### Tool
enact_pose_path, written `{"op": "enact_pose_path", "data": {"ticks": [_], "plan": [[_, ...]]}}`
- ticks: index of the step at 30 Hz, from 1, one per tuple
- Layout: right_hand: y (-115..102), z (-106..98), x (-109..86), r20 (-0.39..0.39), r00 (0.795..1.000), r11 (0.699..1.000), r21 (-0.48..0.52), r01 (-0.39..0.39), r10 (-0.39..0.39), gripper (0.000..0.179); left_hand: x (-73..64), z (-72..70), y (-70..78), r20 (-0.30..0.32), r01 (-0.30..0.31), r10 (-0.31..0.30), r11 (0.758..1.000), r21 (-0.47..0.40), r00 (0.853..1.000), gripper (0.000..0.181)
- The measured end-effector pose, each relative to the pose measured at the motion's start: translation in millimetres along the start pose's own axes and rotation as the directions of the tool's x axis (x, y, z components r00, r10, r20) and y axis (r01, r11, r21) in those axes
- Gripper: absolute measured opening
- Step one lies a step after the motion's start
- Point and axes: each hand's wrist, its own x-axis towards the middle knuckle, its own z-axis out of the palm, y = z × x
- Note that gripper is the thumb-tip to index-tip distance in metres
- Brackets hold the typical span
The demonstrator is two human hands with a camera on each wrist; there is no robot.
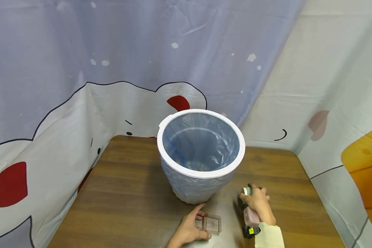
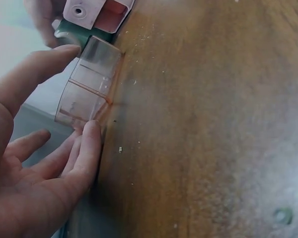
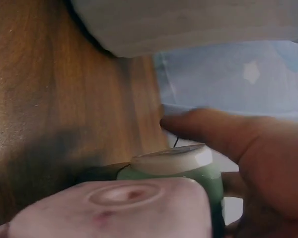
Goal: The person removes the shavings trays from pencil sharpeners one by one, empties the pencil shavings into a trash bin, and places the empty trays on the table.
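A clear, pinkish plastic tray (image 1: 212, 224) stands on the wooden table in front of the bin. Around its left side my left hand (image 1: 189, 229) is spread, thumb and forefinger apart. In the left wrist view, fingertips (image 2: 92, 129) reach the tray's lower edge while the thumb is near its upper end. My right hand (image 1: 258, 201) grips the green, white-rimmed end of a pink pencil sharpener (image 1: 250, 217), right of the tray. An open slot shows in the sharpener's pink body (image 2: 82, 11) in the left wrist view. Some right fingers are hidden behind the green part.
Behind both hands stands a bin with a white rim (image 1: 201, 174) and a bluish plastic liner. Small crumbs (image 2: 120, 149) dot the wooden table (image 1: 121, 193). A printed curtain (image 1: 136, 44) hangs along the back and sides.
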Motion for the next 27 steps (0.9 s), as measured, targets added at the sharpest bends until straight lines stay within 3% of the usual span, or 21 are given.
{"op": "enact_pose_path", "data": {"ticks": [7, 10, 15, 18, 22, 27], "plan": [[-0.5, 4.8, 1.0, -0.032, 0.999, 1.000, -0.018, 0.015, -0.015, 0.069, -1.8, -6.9, 3.2, -0.011, -0.022, 0.023, 0.996, 0.089, 1.000, 0.090], [0.3, 4.9, 0.9, -0.045, 0.999, 0.999, -0.033, 0.016, -0.018, 0.070, -1.1, -7.0, 4.8, -0.042, -0.044, 0.051, 0.988, 0.149, 0.998, 0.081], [3.1, 4.2, 1.1, -0.061, 0.998, 0.999, -0.040, -0.010, 0.007, 0.068, 2.4, 0.6, 13.5, -0.120, -0.067, 0.088, 0.983, 0.170, 0.989, 0.066], [5.8, 6.0, 0.7, -0.095, 0.995, 0.999, -0.039, -0.021, 0.017, 0.065, 6.2, 5.3, 20.5, -0.187, -0.076, 0.111, 0.980, 0.183, 0.976, 0.053], [6.9, 7.6, -0.9, -0.176, 0.984, 0.999, -0.036, -0.015, 0.009, 0.063, 9.8, 8.4, 29.8, -0.275, -0.105, 0.166, 0.969, 0.223, 0.947, 0.038], [-4.1, -2.9, -10.2, -0.252, 0.968, 1.000, -0.001, 0.003, -0.003, 0.062, 10.9, 10.8, 38.9, -0.308, -0.156, 0.232, 0.955, 0.254, 0.923, 0.034]]}}
